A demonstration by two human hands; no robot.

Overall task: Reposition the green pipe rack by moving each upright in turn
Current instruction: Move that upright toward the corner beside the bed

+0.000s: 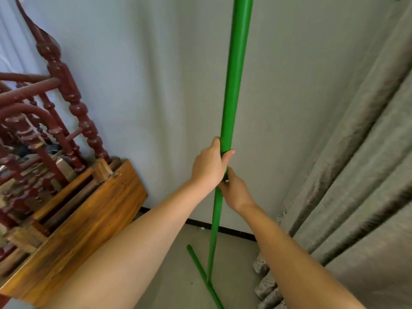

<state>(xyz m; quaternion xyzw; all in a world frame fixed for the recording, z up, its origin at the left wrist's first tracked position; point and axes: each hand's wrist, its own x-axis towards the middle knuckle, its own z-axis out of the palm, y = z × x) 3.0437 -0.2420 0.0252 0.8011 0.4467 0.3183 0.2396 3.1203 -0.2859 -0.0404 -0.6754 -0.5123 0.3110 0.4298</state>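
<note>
A green pipe upright (234, 85) of the rack stands close in front of me and runs out of the top of the view. Its lower end joins a green foot bar (200, 268) that lies across the floor. My left hand (210, 166) is wrapped around the upright at mid height. Directly below it, my right hand (234, 190) grips the same pipe, and the two hands touch. The rest of the rack is out of view.
A wooden box (89, 219) with dark red turned-wood railings (66, 97) stands at the left. Grey curtain folds (356, 175) hang at the right, down to the floor. A pale wall (156, 85) with a black skirting strip (236, 231) is straight ahead.
</note>
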